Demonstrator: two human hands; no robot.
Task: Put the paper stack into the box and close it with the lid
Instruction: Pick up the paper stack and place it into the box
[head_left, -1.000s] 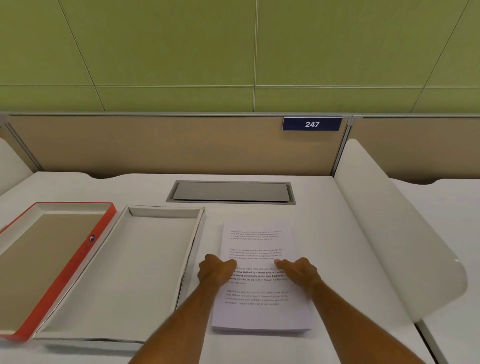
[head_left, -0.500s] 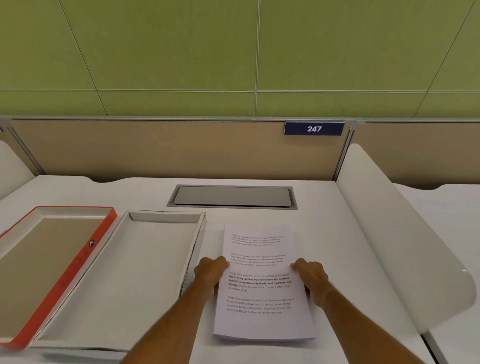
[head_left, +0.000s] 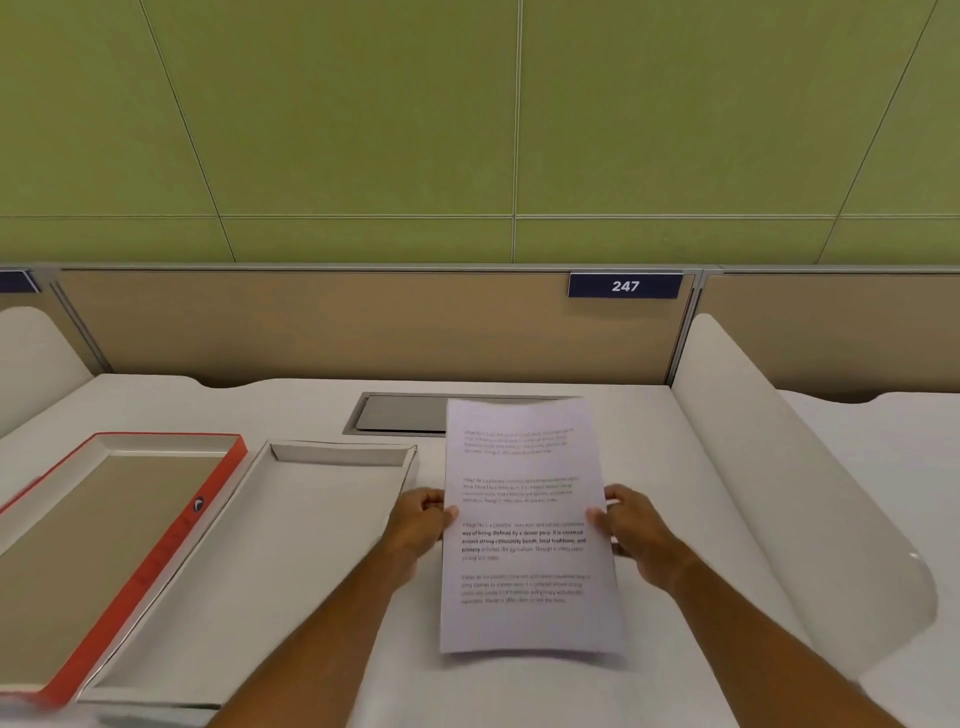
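Head view: both hands grip the paper stack (head_left: 524, 525) by its long edges, left hand (head_left: 421, 525) and right hand (head_left: 631, 527) pinching it, lifted off the white desk (head_left: 649, 441). Left of it lies the open white box (head_left: 291, 561); farther left, the red-rimmed lid (head_left: 156, 540).

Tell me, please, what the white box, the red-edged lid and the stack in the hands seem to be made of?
Box: probably cardboard, matte white, with thin folded walls.
Lid: likely cardboard too, with red outer sides and a dull brownish inside.
Paper stack: thin white printed sheets, held at both long edges by the left hand and right hand.
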